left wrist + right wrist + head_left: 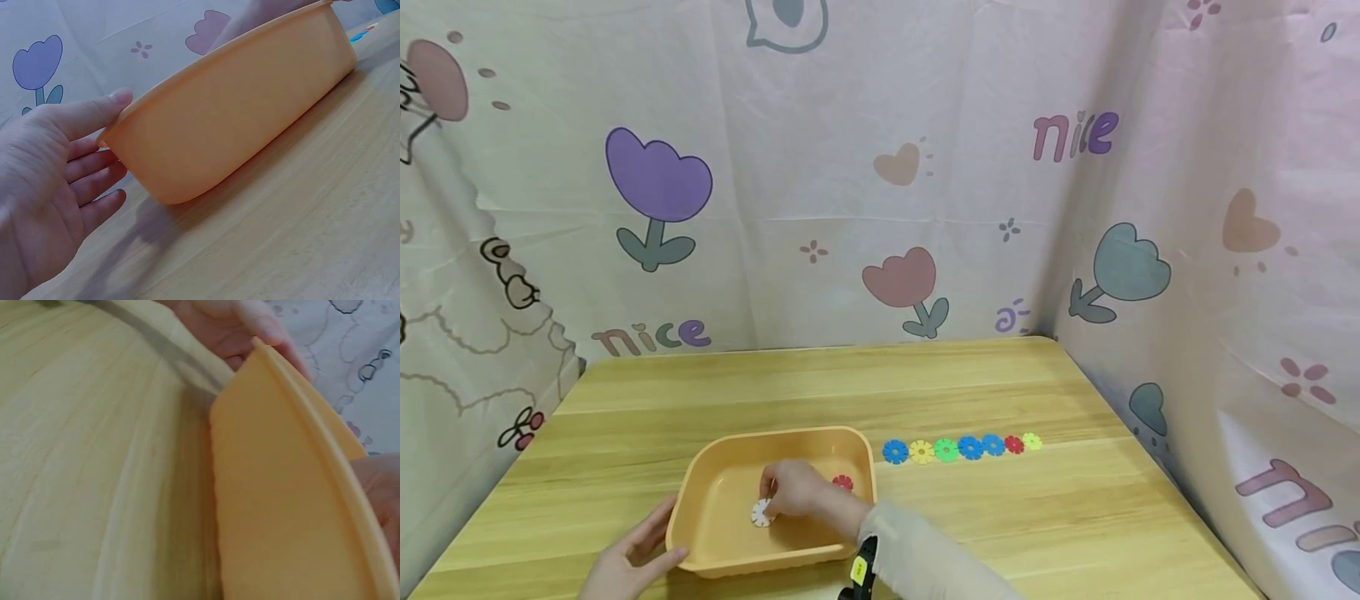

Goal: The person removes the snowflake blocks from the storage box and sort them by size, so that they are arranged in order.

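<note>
A yellow-orange plastic bin stands on the wooden table. My left hand holds its near left corner. In the left wrist view the thumb of the left hand lies on the rim of the bin, the other fingers outside the wall. Inside the bin my right hand pinches a white snowflake disc by its edge, low over the floor. Behind that wrist lies a red snowflake disc, partly covered. In the right wrist view the bin's wall hides most of the right hand.
Right of the bin, a row of several snowflake discs lies on the table, from a blue disc at the left to a small yellow-green disc at the right. A printed curtain hangs behind the table and along its sides.
</note>
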`<state>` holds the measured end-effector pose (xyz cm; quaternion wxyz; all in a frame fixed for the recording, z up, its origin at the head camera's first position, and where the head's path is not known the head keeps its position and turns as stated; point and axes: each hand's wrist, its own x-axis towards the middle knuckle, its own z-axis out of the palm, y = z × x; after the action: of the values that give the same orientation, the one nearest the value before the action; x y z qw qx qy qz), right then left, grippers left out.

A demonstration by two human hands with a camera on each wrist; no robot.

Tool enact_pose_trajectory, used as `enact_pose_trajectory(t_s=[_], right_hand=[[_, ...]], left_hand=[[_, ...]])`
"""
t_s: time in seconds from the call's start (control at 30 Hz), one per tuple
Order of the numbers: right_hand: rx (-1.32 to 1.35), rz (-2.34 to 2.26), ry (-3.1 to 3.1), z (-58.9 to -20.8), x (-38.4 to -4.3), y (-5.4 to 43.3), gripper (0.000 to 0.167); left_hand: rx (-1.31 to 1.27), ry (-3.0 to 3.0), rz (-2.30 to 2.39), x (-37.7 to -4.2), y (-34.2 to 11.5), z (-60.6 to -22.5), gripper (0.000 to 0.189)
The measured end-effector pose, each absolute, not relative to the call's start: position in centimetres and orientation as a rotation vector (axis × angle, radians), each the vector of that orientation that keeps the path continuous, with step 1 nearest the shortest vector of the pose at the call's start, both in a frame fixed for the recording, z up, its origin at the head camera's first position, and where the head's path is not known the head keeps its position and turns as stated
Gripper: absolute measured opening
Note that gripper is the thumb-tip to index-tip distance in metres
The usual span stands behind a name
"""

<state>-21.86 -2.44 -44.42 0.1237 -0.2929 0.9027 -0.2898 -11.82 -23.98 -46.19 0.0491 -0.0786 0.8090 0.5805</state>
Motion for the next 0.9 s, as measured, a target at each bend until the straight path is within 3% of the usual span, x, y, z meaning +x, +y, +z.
enact_pose_trajectory(t_s=[0.17, 0.43, 0.9], right_hand=[[-0.824, -1.093, 2.437, -43.9, -22.7, -1.3, 0.014], [-0.563, -1.485, 2.205, -42.1, -23.6, 1.8, 0.008], [-0.421, -1.776, 2.145, -40.5, -25.3, 11.6, 0.016]], left_hand=[[-0.237, 2.433, 1.789, -11.9, -23.9, -46.3, 0.08], [-0.183, 2.424, 1.867, -11.8, -23.8, -46.7, 0.076], [-0.219, 2.432, 1.848, -11.9, -23.8, -46.6, 0.078]])
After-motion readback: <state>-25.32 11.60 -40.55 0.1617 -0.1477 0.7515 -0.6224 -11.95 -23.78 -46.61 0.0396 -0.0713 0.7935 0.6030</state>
